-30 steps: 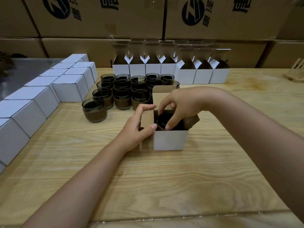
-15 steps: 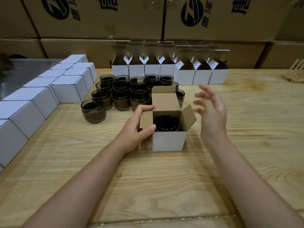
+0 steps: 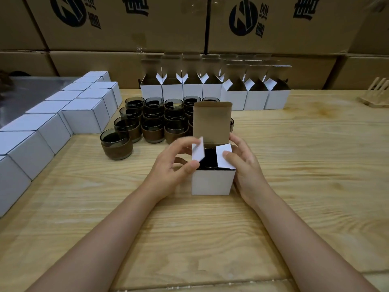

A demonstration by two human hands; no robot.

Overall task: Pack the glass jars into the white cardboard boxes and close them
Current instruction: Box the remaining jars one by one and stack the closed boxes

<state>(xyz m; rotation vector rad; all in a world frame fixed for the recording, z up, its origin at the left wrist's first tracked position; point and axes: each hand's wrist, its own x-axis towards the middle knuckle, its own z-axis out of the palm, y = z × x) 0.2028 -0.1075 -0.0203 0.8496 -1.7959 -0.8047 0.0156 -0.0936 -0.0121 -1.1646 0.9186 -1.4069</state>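
A pale wooden table (image 3: 305, 165) with strong grain fills the near and middle ground. Along its far side large brown cartons (image 3: 126, 28) stand stacked in rows, printed with dark logos. At the far left lies a grey, shiny surface (image 3: 31, 91). At the far right a small wooden rack (image 3: 376, 95) sits on the table. The light is soft and even.

Jar (image 3: 209, 159) in box (image 3: 212, 183), ctr table (image 3: 294, 165); loose jars (image 3: 153, 123) behind-left; open boxes (image 3: 210, 93) behind those; shut boxes (image 3: 52, 123) left.
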